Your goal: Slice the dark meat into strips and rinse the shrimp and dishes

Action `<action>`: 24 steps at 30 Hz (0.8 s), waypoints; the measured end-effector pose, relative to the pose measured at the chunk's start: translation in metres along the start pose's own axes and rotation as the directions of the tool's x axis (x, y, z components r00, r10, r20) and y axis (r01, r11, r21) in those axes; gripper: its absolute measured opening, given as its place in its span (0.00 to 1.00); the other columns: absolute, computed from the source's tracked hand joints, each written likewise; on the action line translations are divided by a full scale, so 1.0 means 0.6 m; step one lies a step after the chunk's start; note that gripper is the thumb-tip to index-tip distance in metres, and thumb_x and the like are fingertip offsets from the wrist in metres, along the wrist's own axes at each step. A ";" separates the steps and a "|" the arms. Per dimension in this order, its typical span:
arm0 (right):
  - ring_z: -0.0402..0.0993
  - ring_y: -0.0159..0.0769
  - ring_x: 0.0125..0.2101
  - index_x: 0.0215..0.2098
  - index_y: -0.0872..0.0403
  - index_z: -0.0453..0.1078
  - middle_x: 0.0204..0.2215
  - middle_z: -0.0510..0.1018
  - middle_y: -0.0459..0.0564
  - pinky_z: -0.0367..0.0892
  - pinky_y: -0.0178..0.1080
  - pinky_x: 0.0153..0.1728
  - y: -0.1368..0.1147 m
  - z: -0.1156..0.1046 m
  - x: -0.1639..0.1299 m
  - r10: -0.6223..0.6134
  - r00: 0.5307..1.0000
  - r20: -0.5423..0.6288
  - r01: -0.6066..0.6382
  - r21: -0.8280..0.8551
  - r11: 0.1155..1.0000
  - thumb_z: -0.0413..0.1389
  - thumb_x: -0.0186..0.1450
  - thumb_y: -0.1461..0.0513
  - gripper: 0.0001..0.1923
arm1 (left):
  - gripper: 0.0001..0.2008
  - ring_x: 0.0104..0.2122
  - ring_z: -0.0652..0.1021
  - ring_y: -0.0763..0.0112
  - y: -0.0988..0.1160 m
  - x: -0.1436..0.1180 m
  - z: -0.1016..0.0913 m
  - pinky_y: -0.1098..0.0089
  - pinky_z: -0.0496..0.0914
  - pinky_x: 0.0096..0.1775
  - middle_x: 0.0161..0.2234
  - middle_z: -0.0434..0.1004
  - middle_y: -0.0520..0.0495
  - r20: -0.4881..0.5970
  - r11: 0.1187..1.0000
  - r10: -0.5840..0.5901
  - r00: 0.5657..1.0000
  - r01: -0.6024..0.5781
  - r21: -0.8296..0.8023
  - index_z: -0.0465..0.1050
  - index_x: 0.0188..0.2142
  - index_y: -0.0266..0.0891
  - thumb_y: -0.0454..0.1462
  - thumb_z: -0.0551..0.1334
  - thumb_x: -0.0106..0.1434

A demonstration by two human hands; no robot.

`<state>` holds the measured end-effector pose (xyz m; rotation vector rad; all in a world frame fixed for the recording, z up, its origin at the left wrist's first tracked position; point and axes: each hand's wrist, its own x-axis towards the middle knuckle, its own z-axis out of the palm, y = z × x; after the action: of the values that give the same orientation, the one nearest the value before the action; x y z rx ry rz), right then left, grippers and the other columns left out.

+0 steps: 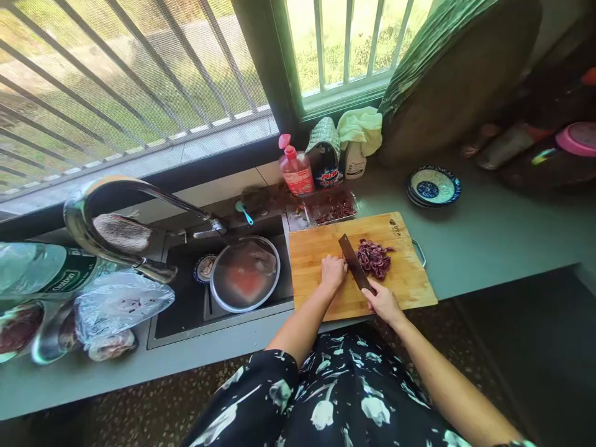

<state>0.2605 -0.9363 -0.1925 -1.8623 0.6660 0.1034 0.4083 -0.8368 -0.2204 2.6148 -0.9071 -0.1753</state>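
Observation:
A wooden cutting board (400, 285) lies on the grey counter right of the sink. On it sits a pile of dark red sliced strips (374, 257). My right hand (383, 302) grips the handle of a cleaver (352, 259), whose blade rests on the board just left of the pile. My left hand (333, 273) is curled on the board against the blade's left side; whether it holds down a piece is hidden by the fingers.
A sink (186, 307) with a curved tap (112, 205) holds a round metal basin (244, 274). Behind the board stand a tray of red pieces (331, 208), bottles (296, 171) and stacked blue bowls (433, 186). Bagged items (116, 307) lie at left.

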 end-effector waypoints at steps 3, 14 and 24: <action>0.63 0.28 0.11 0.53 0.53 0.61 0.09 0.64 0.38 0.61 0.30 0.15 0.003 0.001 0.000 -0.012 1.000 0.008 0.012 0.017 1.000 0.47 0.58 0.53 0.26 | 0.11 0.37 0.68 0.59 0.002 0.005 0.000 0.62 0.60 0.38 0.29 0.74 0.42 0.018 1.000 -0.008 1.000 0.008 0.019 0.73 0.26 0.39 0.38 0.54 0.58; 0.64 0.29 0.12 0.53 0.53 0.61 0.10 0.65 0.39 0.62 0.30 0.16 -0.005 0.001 -0.001 -0.043 0.999 0.023 0.043 -0.001 0.999 0.47 0.58 0.54 0.26 | 0.08 0.37 0.71 0.58 0.005 0.013 0.012 0.62 0.62 0.39 0.31 0.74 0.39 0.044 0.998 -0.041 0.998 0.039 0.049 0.73 0.30 0.35 0.32 0.55 0.54; 0.64 0.29 0.12 0.52 0.54 0.62 0.09 0.64 0.38 0.61 0.30 0.17 -0.010 -0.006 -0.007 -0.020 1.000 -0.003 0.020 -0.013 1.000 0.47 0.59 0.54 0.25 | 0.10 0.33 0.74 0.70 -0.022 -0.002 -0.038 0.70 0.65 0.39 0.31 0.77 0.46 0.053 0.867 -0.292 0.955 0.287 -0.408 0.75 0.34 0.37 0.33 0.57 0.53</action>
<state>0.2591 -0.9365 -0.1843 -1.8819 0.6498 0.0921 0.4204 -0.8194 -0.2042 2.3295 -0.4057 -0.3861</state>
